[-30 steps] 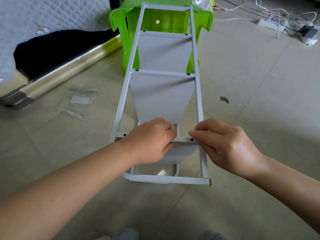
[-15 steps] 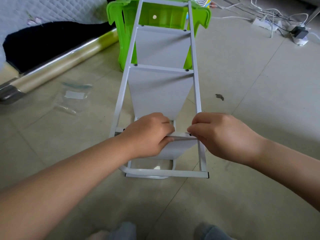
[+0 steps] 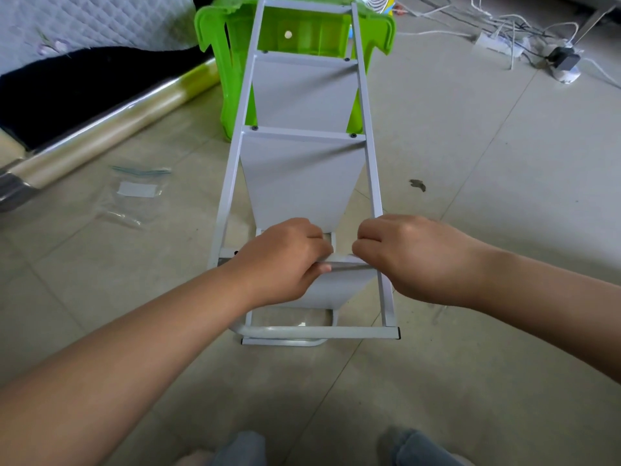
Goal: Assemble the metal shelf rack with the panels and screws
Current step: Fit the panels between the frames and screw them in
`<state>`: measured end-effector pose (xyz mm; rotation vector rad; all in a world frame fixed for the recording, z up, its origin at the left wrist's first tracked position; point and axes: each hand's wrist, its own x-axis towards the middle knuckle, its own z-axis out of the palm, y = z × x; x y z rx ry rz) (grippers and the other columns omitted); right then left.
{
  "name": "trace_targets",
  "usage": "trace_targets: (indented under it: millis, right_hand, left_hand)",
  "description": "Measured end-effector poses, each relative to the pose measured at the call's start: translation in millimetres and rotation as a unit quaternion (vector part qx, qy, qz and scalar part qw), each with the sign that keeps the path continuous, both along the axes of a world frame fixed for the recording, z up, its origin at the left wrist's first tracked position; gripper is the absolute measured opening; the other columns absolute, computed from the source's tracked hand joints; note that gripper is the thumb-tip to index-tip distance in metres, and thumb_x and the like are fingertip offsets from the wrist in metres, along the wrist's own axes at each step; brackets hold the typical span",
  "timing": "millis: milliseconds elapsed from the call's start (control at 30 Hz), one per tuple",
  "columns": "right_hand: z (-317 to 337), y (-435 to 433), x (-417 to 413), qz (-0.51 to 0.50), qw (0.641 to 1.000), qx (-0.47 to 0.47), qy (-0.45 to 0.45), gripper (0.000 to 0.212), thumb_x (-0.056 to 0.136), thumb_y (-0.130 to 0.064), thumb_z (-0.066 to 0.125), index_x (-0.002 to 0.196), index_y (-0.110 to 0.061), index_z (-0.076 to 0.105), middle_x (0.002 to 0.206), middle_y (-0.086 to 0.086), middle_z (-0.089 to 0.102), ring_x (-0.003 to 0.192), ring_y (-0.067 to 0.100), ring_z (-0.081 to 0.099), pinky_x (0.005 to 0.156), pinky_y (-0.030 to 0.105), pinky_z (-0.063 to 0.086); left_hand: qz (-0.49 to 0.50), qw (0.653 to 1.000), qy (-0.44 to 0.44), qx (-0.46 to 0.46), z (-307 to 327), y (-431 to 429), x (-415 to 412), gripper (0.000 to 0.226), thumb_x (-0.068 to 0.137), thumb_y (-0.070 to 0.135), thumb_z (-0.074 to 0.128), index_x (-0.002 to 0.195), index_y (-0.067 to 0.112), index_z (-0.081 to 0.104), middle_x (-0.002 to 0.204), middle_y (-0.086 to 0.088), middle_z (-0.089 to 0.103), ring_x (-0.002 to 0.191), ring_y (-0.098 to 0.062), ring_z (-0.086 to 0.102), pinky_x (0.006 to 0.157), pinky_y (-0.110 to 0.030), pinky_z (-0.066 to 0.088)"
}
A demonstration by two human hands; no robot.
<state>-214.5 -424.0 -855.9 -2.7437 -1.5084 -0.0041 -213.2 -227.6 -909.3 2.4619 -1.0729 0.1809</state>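
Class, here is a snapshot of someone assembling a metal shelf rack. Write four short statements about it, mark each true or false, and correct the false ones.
1. The left hand and the right hand both grip the nearest panel of the white rack. True.
2. The rack's far end leans on a red crate. False: it leans on a green plastic stool.
3. A clear plastic bag lies on the floor to the left of the rack. True.
4. The power strip sits beside the person's feet. False: it lies far off at the upper right, among cables.
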Motion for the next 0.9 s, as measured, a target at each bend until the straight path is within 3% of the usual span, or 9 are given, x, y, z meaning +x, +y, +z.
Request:
trace_targets:
  millis: [167, 267, 367, 467, 633, 800, 900]
  right_hand:
    - [2.5, -3.3, 5.8, 0.001, 0.999, -0.033, 0.030, 0.023, 0.049, 0.019, 0.063, 0.059, -0.001, 0.058, 0.057, 0.011, 0.050, 0.042, 0.026, 0.047, 0.029, 0.032, 0.042]
    - [12.4, 2.5, 9.0, -0.048, 0.993, -0.075, 0.079, 0.014, 0.069, 0.009, 0.066, 0.075, -0.004, 0.066, 0.076, 0.010, 0.060, 0.060, 0.029, 0.060, 0.046, 0.035, 0.051]
    - [22.3, 7.2, 10.9, -0.080, 0.983, -0.115, 0.119, 0.021, 0.094, -0.012, 0.044, 0.103, -0.010, 0.063, 0.105, 0.005, 0.057, 0.093, 0.025, 0.059, 0.079, 0.038, 0.049]
    - [23.2, 13.0, 7.9, -0.076, 0.982, -0.127, 0.121, 0.026, 0.097, -0.019, 0.038, 0.107, -0.013, 0.062, 0.110, 0.001, 0.055, 0.097, 0.020, 0.057, 0.083, 0.033, 0.046]
    - [15.9, 5.0, 7.8, -0.076, 0.983, -0.101, 0.132, 0.021, 0.090, -0.004, 0.047, 0.101, -0.008, 0.064, 0.104, 0.004, 0.056, 0.088, 0.025, 0.060, 0.075, 0.038, 0.049]
    - [4.5, -4.1, 7.2, -0.025, 0.997, -0.041, 0.061, 0.018, 0.061, 0.011, 0.072, 0.070, -0.004, 0.066, 0.071, 0.009, 0.058, 0.052, 0.030, 0.058, 0.039, 0.036, 0.049]
    - [1.1, -6.2, 6.2, 0.000, 0.999, -0.013, 0.030, 0.022, 0.054, 0.008, 0.078, 0.060, -0.004, 0.061, 0.061, 0.009, 0.054, 0.043, 0.028, 0.053, 0.031, 0.029, 0.043]
  left_hand:
    - [0.013, 1.000, -0.006, -0.005, 5.9, -2.9, -0.4, 0.029, 0.069, 0.022, 0.063, 0.051, 0.017, 0.041, 0.056, 0.016, 0.011, 0.053, -0.011, 0.029, 0.045, -0.023, 0.027]
    - [0.017, 1.000, -0.001, 0.014, 8.8, -3.6, -1.7, 0.024, 0.066, 0.021, 0.064, 0.050, 0.009, 0.051, 0.050, 0.007, 0.029, 0.046, -0.015, 0.034, 0.045, -0.022, 0.027]
    - [0.018, 0.999, -0.001, 0.034, 9.8, -5.2, -2.1, 0.020, 0.065, 0.020, 0.064, 0.053, 0.005, 0.058, 0.048, -0.005, 0.046, 0.045, -0.024, 0.048, 0.044, -0.023, 0.032]
    - [0.024, 0.999, -0.001, 0.044, 7.7, -3.5, -3.6, 0.019, 0.065, 0.020, 0.064, 0.054, 0.005, 0.060, 0.049, -0.006, 0.048, 0.046, -0.025, 0.050, 0.046, -0.020, 0.034]
    - [0.032, 0.998, -0.005, 0.045, 7.6, -2.6, -4.3, 0.020, 0.067, 0.023, 0.063, 0.057, 0.005, 0.063, 0.050, -0.004, 0.050, 0.048, -0.024, 0.051, 0.046, -0.020, 0.036]
    - [0.028, 0.998, 0.034, 0.040, 10.4, -2.6, -5.1, 0.020, 0.068, 0.023, 0.065, 0.058, 0.005, 0.063, 0.052, -0.004, 0.051, 0.049, -0.023, 0.052, 0.047, -0.022, 0.034]
    - [0.048, 0.993, 0.084, 0.064, 11.9, -3.3, -4.7, 0.024, 0.084, 0.026, 0.063, 0.080, 0.002, 0.066, 0.073, -0.009, 0.057, 0.076, -0.027, 0.055, 0.061, -0.029, 0.038]
